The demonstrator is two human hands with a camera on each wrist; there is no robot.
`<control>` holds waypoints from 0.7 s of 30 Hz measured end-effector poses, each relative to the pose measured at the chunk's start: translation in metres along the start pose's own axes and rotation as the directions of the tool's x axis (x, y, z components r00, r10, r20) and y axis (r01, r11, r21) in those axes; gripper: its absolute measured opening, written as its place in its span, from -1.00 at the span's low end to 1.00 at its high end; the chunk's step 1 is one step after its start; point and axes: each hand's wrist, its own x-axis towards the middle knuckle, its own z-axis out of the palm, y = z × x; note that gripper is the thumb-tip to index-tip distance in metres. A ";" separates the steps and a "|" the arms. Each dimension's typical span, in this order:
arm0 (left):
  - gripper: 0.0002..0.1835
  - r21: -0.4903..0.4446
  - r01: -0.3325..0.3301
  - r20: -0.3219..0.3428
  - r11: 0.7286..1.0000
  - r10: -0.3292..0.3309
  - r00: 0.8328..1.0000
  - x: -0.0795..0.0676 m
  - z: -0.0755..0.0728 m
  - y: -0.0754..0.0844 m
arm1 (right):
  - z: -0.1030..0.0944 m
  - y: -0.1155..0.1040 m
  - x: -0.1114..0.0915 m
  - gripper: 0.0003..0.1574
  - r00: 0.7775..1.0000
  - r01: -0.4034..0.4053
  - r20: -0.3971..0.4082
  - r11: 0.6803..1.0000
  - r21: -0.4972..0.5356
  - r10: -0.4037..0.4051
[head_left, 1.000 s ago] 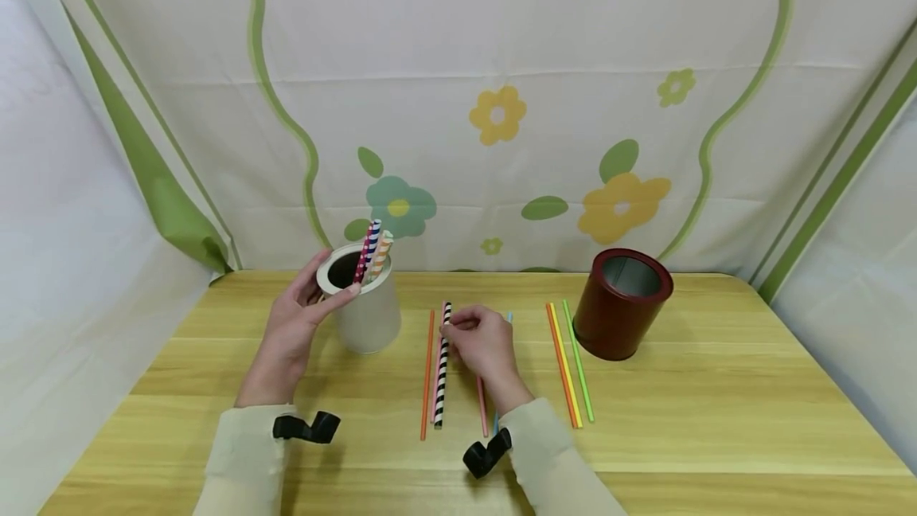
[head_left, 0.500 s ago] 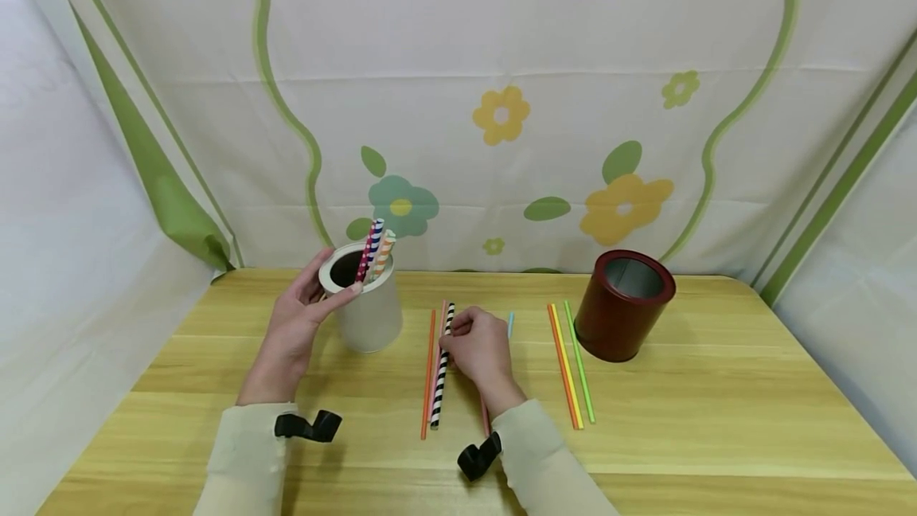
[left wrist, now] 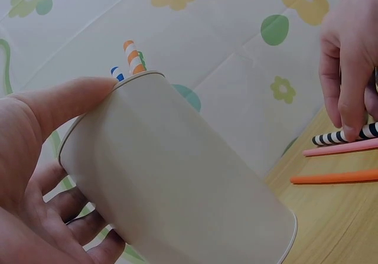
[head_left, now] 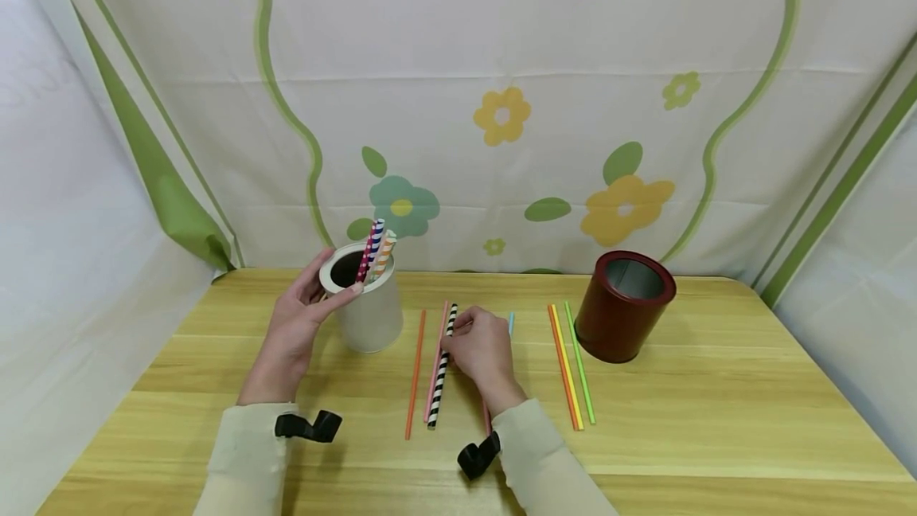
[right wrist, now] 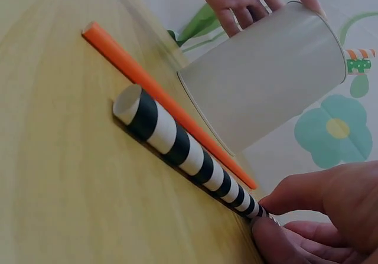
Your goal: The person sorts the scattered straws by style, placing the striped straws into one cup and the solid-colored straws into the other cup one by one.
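My left hand [head_left: 290,333] grips the white can [head_left: 372,321] by its upper part, thumb along the rim. Several patterned paper straws [head_left: 374,252] stand in this can, leaning to its right side. Between thumb and fingers, my right hand [head_left: 485,349] pinches a black-and-white striped straw [head_left: 438,388] lying along the tabletop; the right wrist view shows its open near end [right wrist: 127,103] large. Left of it lie a thin pink straw [head_left: 434,373] and an orange straw [head_left: 415,373]. Another pink straw [head_left: 487,418] and a blue straw [head_left: 512,322] are partly hidden under my right hand and wrist.
A dark red can [head_left: 619,321] stands at the back right of the wooden table [head_left: 716,420]. Beside it lie an orange straw [head_left: 562,365], a yellow straw [head_left: 567,366] and a green straw [head_left: 580,365]. A flowered curtain [head_left: 444,118] hangs behind the table.
The left orange straw has shifted left, away from the pink one. The striped straw's near end has swung slightly left with my right hand. My left hand keeps its grip on the white can.
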 end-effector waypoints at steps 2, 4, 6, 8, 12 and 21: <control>-0.04 0.001 -0.001 0.000 1.000 0.001 1.000 0.000 0.000 0.000 | 0.000 0.000 0.000 -0.72 1.000 -0.002 -0.001 1.000 -0.020 0.002; -0.04 0.001 -0.002 0.000 1.000 0.002 1.000 0.000 0.000 0.000 | 0.000 -0.001 0.001 -0.69 1.000 -0.003 -0.003 0.999 -0.039 0.003; -0.04 0.002 -0.002 0.000 1.000 0.002 1.000 0.000 0.000 0.000 | 0.000 -0.001 0.000 -0.67 1.000 -0.003 -0.005 0.998 -0.057 0.003; -0.04 0.003 -0.002 0.001 1.000 0.002 1.000 0.000 0.000 0.000 | 0.001 -0.002 0.001 -0.65 1.000 0.001 -0.008 0.997 -0.072 -0.001; -0.04 0.004 -0.004 0.001 1.000 0.004 1.000 -0.001 0.000 0.000 | 0.003 -0.002 0.000 -0.64 1.000 0.013 -0.015 0.995 -0.102 -0.015; -0.04 0.005 -0.008 0.009 1.000 0.008 1.000 -0.001 -0.001 -0.001 | 0.005 -0.004 -0.003 -0.62 0.999 0.036 -0.026 0.990 -0.136 -0.040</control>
